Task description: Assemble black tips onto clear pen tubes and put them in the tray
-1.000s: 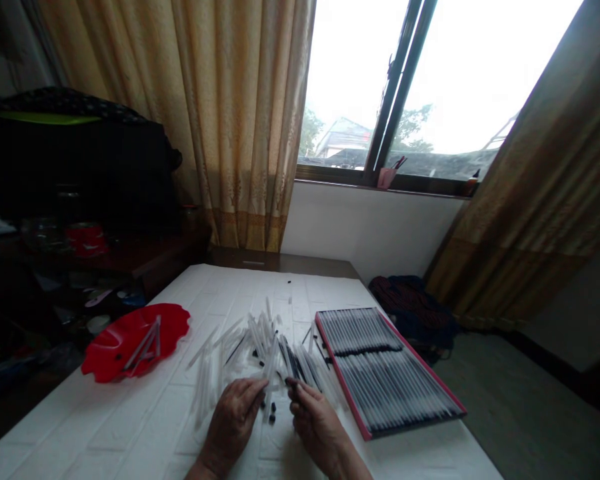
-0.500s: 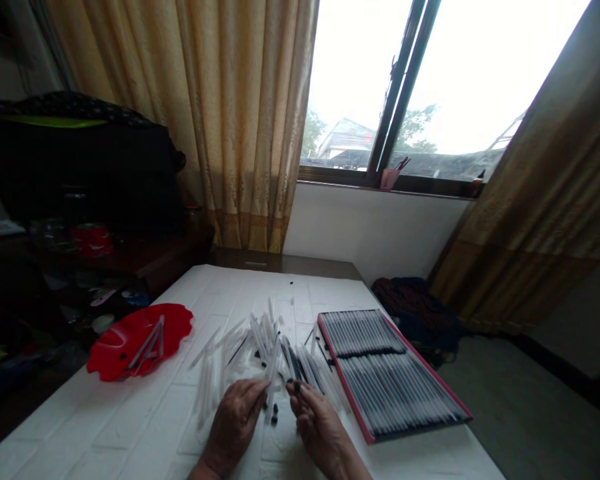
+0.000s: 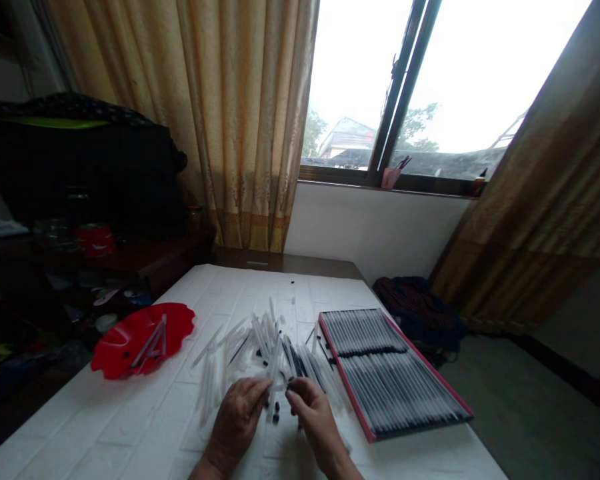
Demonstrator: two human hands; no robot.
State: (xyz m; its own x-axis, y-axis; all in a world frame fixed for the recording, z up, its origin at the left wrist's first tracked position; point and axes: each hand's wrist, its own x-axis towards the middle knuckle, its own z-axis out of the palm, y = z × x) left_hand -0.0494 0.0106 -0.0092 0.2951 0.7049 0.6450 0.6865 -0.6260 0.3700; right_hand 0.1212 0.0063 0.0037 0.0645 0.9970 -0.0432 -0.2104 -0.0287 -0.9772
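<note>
My left hand (image 3: 237,413) is closed, its thumb and fingertips pinching a translucent pen barrel (image 3: 275,363) that points away from me. Just to the right, my right hand (image 3: 313,413) pinches a small black cap (image 3: 289,383), mostly covered by the fingers. Beyond both hands lies a loose heap of clear pen barrels (image 3: 263,333) with thin dark rods (image 3: 293,357) among them. A few small black caps (image 3: 277,413) lie on the table between the hands.
A red-edged box (image 3: 363,417) on the right holds two rows of pens with black ends. On the left, a red wavy-rimmed plate (image 3: 180,313) carries a few clear tubes. The white brick-patterned table (image 3: 125,427) stands near a window and curtains (image 3: 250,133).
My right hand has turned so its back faces up more, its fingers still pinched by the barrel. The left hand has barely moved.
</note>
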